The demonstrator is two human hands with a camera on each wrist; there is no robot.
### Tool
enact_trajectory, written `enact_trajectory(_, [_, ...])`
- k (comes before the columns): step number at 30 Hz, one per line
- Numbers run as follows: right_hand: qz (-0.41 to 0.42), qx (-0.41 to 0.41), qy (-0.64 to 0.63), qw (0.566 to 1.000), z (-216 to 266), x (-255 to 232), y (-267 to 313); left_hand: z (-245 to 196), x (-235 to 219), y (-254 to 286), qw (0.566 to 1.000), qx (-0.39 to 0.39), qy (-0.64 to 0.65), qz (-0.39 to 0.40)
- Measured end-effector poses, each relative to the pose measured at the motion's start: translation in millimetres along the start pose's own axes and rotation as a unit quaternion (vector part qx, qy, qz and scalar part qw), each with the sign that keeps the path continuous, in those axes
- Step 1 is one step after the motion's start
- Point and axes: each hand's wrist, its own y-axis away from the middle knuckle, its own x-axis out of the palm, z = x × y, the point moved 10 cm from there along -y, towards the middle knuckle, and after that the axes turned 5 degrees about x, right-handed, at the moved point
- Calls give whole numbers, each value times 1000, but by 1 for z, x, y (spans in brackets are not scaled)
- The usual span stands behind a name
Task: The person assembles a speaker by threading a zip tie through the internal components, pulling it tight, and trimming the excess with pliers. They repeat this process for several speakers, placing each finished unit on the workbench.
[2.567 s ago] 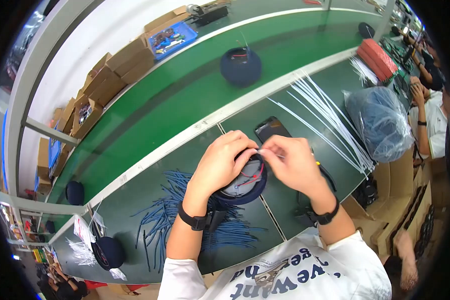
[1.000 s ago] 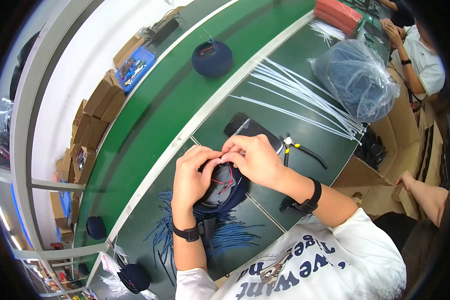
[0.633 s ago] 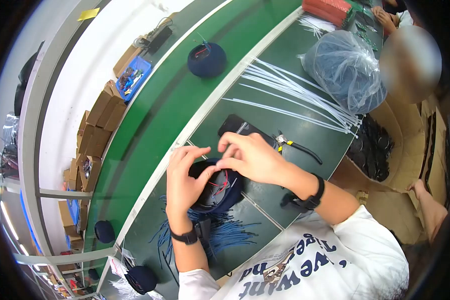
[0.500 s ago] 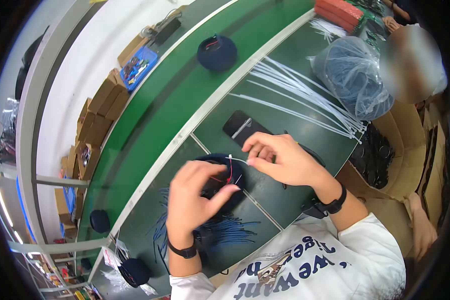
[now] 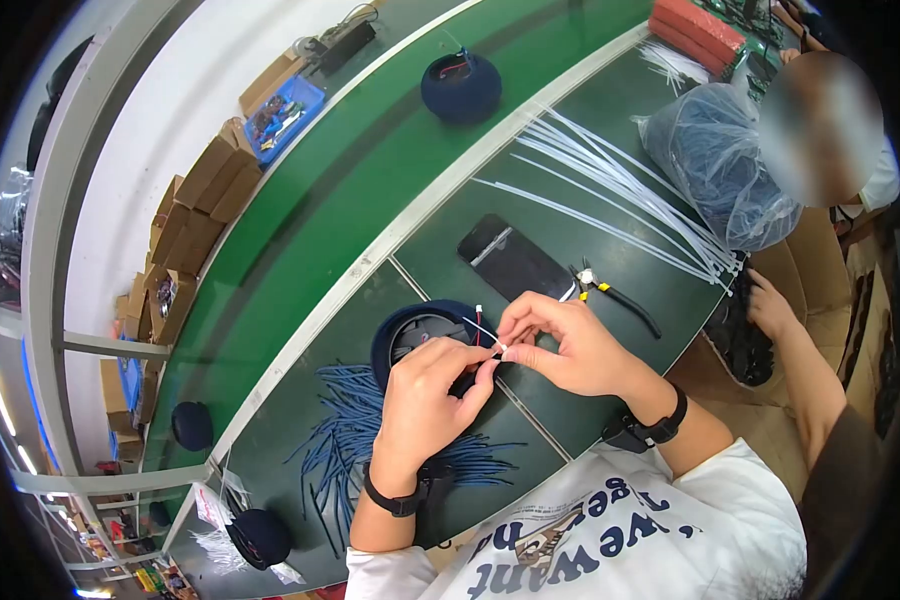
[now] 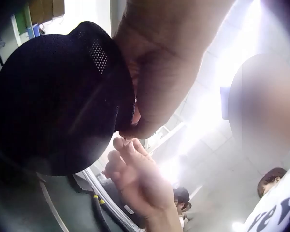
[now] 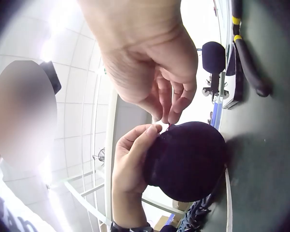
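A round dark blue fabric-covered shell point(image 5: 382, 335), with a grey inside, stands on the dark green bench and shows its open top in the head view. My left hand point(image 5: 432, 400) reaches over its near side and pinches the rim between thumb and fingers. In my right hand point(image 5: 570, 345), thumb and fingertips pinch a thin white cable tie point(image 5: 483, 331), right beside the left fingertips. A small white plug point(image 5: 478, 309) on a red wire stands up at the rim. In the right wrist view the shell point(image 7: 191, 162) shows its dark outside, with both hands' fingertips close together at its edge.
Dark blue cords point(image 5: 345, 420) lie left of the shell. A black phone point(image 5: 515, 262) and cutting pliers point(image 5: 615, 300) lie beyond my right hand. Long white cable ties point(image 5: 620, 190) and a plastic bag point(image 5: 720, 165) are farther right. Another round shell point(image 5: 460, 88) sits on the green belt.
Half a second ago my hands were apart, the left spread over the shell and the right holding the cable tie. Both have since come together at the shell's near right rim.
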Motion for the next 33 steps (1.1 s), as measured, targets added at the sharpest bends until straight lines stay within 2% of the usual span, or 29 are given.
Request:
enact_trajectory(3, [15,-4,51,999,4,2,0,-1,1,1,1000,2,-6,4])
enact_trajectory(9, [24,32,48,998,-14,6,-1,-6,-7,2,1000,17,-24,-6])
enact_trajectory(10, [10,-12,10,1000,-13,4,0,-9,-2,-2,999,29,-11,-9])
enact_trajectory(12, [17,-14,-58,998,-20,5,1,-5,3,1,1000,-6,-12,-24])
enact_trajectory(13, [42,52,-92,994,-26,12,1,-1,0,3,998,-48,16,-36])
enact_trajectory(14, [75,67,-184,978,-41,23,0,8,-2,7,994,-97,34,-45])
enact_trajectory(17, [60,71,-172,981,-40,26,2,7,-4,9,995,-73,17,-63])
enact_trajectory(21, [59,60,-134,987,-35,24,1,1,-1,7,997,-69,23,-31])
enact_trajectory(24, [5,-6,-86,996,-20,7,0,11,2,12,996,-93,-6,-14])
enact_trajectory(27, [-4,-20,-53,998,-13,-8,4,18,-4,16,994,-92,7,65])
enact_trajectory(29, [17,-39,-18,999,-10,-4,4,11,-3,10,997,-53,18,51])
enact_trajectory(30, [25,-55,-7,998,-6,1,5,-2,-9,3,999,24,-16,20])
enact_trajectory(31, [23,-38,-16,999,-6,4,5,-9,-10,3,999,34,-24,-7])
enact_trajectory(33, [21,-19,-17,999,-7,12,4,-18,-6,11,989,130,-63,-39])
